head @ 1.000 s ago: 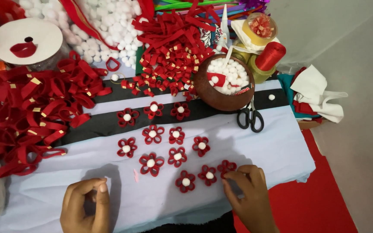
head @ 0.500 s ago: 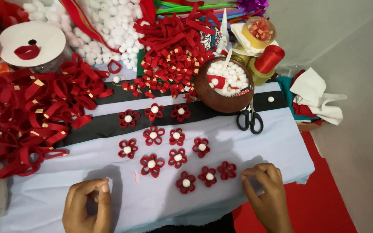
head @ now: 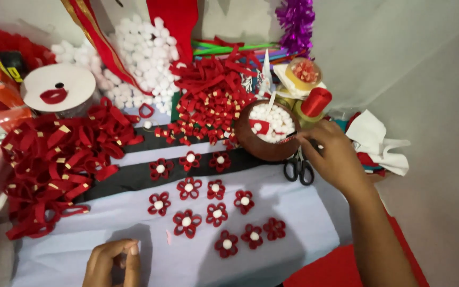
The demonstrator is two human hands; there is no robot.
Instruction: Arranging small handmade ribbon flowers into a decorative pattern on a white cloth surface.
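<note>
**Right hand reaches to the bowl**

The right hand (head: 331,157) has left the near row of flowers, where it rested half a second ago, and now stretches far and right to the rim of the brown bowl (head: 251,144) of white balls. Its fingers are drawn together at the rim, seemingly on something thin and pale, but what they pinch is too small to tell. The hand covers part of the scissors (head: 299,169), leaving only the black handles showing.

The left hand (head: 111,262) stays at the near edge of the table (head: 70,250), fingers curled and pressed together; its lower part is cut off by the frame, and whether it holds anything cannot be told.

The view has also tipped upward, so more of the far pile of white balls (head: 139,58) and a purple tinsel (head: 296,21) now show.

The flowers (head: 188,223), red with white centres, lie unmoved in loose rows between the hands. The heap of red ribbon loops (head: 54,165) sits to the left.
</note>
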